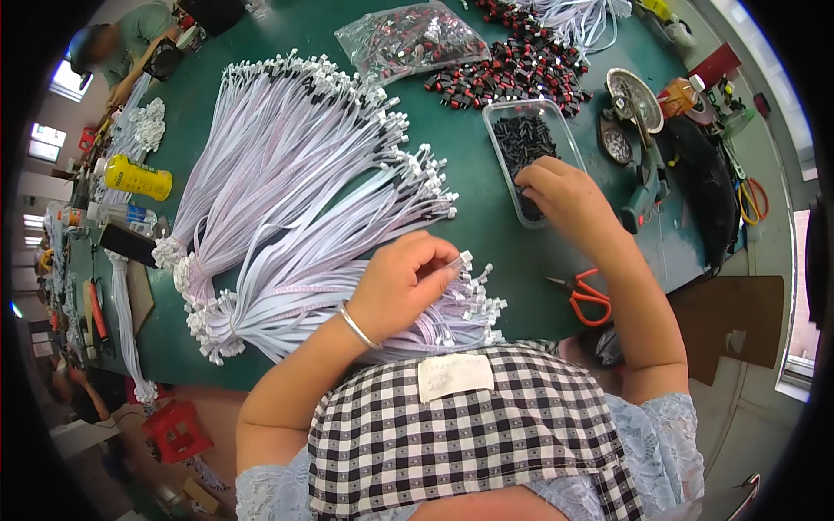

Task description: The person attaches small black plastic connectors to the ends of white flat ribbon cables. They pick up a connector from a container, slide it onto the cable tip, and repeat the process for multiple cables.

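Observation:
My left hand (pixel 401 282) is closed in a pinch on a thin white cable, close to its connector end. It rests over the nearest bundle of white flat cables (pixel 304 300), whose small white connectors (pixel 482 300) fan out to the right. My right hand (pixel 565 193) reaches into a clear plastic box (pixel 571 143) holding many short black tubes (pixel 524 139). Its fingertips are drawn together among the tubes, and whatever they grip is hidden. More cable bundles (pixel 278 130) fan out beyond my left hand; many of their ends carry black pieces.
Orange-handled scissors (pixel 591 298) lie right of my left hand. Behind the box are a heap of black-and-red parts (pixel 539 74) and a filled clear bag (pixel 413 39). A metal bowl (pixel 634 97) and green-handled tool (pixel 645 191) stand right. A yellow bottle (pixel 137 177) and another person (pixel 139 43) are left.

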